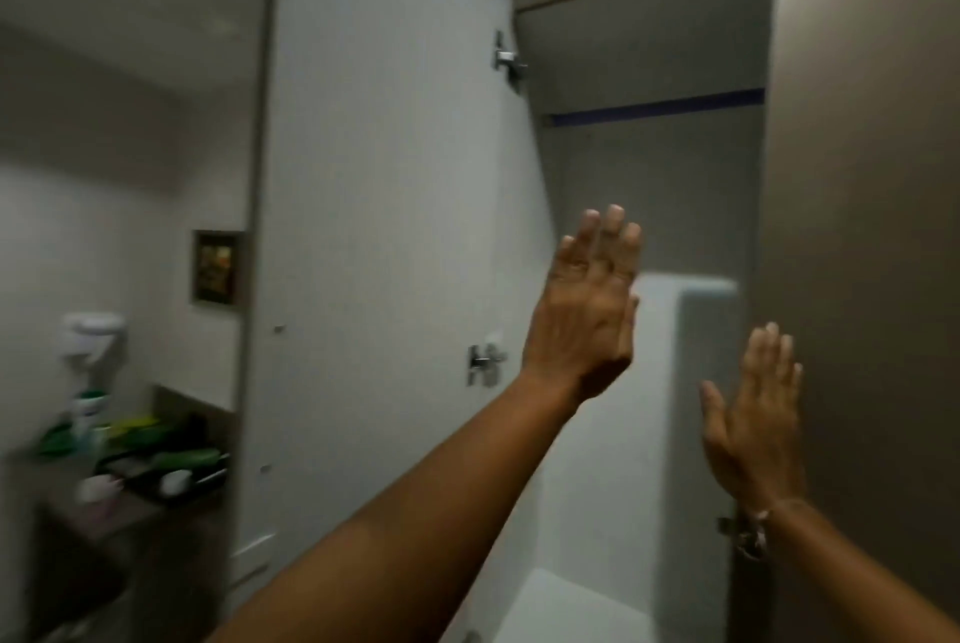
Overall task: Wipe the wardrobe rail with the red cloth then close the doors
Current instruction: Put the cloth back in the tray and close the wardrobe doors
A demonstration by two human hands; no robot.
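Observation:
The wardrobe stands partly open in front of me. Its left door (pixel 384 237) swings outward and shows its pale inner face with metal hinges. The brown right door (pixel 862 227) fills the right side. A dark blue rail (pixel 660 108) runs across the top of the interior. My left hand (pixel 587 310) is raised flat with fingers apart, in front of the gap near the left door's hinge edge. Lower down, my right hand (pixel 753 414) is flat and open at the right door's edge. No red cloth is visible in either hand.
Inside the wardrobe stands a white boxy partition (pixel 696 382). At the far left is a low table (pixel 104 512) with a black tray, green items and white cups. A small framed picture (pixel 215 266) hangs on the wall. The view is blurred.

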